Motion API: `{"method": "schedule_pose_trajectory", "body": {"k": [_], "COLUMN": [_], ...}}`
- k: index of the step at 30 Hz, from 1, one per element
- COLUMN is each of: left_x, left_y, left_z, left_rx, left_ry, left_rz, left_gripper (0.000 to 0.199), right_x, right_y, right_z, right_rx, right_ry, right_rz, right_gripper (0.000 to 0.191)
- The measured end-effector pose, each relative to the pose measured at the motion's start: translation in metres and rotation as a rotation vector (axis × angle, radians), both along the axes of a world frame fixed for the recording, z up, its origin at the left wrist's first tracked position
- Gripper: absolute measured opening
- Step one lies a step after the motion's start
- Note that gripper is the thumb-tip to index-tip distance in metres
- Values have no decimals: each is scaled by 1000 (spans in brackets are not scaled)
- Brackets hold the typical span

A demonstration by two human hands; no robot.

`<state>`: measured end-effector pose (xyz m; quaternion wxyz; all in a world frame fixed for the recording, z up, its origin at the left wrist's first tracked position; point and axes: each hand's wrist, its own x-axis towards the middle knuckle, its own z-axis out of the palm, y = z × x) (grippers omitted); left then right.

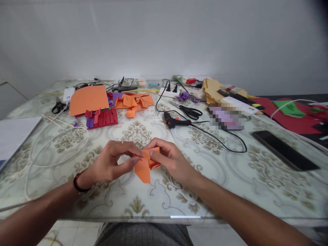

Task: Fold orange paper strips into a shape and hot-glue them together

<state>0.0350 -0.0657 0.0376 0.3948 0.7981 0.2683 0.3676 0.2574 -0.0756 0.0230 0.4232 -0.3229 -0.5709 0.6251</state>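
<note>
A folded piece of orange paper point(142, 170) is held just above the patterned table, near its front middle. My left hand point(114, 160) pinches its upper left part between thumb and fingertips. From the other side my right hand point(170, 159) grips the folded right part, its thumb on top and its fingers behind. One rounded flap of the paper hangs toward the table's front edge. The fingers of both hands hide some of the folds.
Behind the hands lie orange sheets point(89, 99), red folded strips point(106, 118), orange folded pieces point(133, 102), a black glue gun point(176, 121) with its cable and black scissors point(191, 112). A phone point(284, 150) lies right; a white cable point(32, 153) loops left.
</note>
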Motion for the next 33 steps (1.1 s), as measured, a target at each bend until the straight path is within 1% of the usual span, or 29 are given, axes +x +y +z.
{"method": "schedule_pose_trajectory", "body": {"k": [3,7,13,15,18,23,26,29,31,33], "left_x": [3,6,7,8,9,9,9,9,8,7], "left_y": [0,-1,0,0,0,0,2,5,6,5], "left_z": [-2,-3,-4,-4,-3,-6,-9,-9,-7,-5], "left_rx": [-26,-30,-90,-103,-119,-172,-229,-236,-226,-225], "left_ry": [38,61,44,35,45,29,73,134,172,204], "left_rz": [87,177,203,209,211,217,225,232,225,187], "left_gripper": [5,4,6,5,4,14,22,24,23,22], "right_x": [0,-1,-1,-1,-1,-1,-1,-1,-1,0], "right_y": [0,0,1,1,2,2,3,4,5,6], "right_z": [2,2,-1,-2,-2,-1,0,-2,-3,-3], "right_rx": [21,5,-16,-35,-30,57,98,151,218,309], "right_ry": [-42,-41,-15,-29,-78,-174,-221,-288,-352,-415], "right_rz": [-32,-44,-17,-10,-34,-72,-88,-92,-75,-55], "right_gripper": [18,19,24,26,26,26,25,23,19,17]}}
